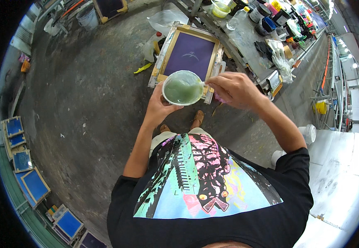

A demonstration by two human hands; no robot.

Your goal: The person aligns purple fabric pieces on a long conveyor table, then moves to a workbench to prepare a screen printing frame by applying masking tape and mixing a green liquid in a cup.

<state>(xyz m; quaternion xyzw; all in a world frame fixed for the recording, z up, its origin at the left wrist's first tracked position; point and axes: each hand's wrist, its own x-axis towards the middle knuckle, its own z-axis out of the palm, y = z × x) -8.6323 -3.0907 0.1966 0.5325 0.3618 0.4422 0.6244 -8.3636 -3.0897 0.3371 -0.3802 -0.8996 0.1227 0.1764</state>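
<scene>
My left hand (158,108) is closed around the side of a white round tub (175,102). A translucent, pale green paste (182,89) sits inside it. At the tub's right rim, my right hand (238,90) pinches a thin pale stick (204,84) that reaches toward the paste; its far end cannot be made out. Beyond the tub lies a wood-framed printing screen (189,49) with purple mesh and a small pale design, resting on a larger worn frame. The tub hides part of the screen's near edge.
A workbench (245,45) at the upper right carries ink tubs, a clear bottle (238,19) and rags. Several blue screens (34,184) lean along the left side. A bucket (87,17) stands at the far left. A yellow strip (142,68) lies on the floor.
</scene>
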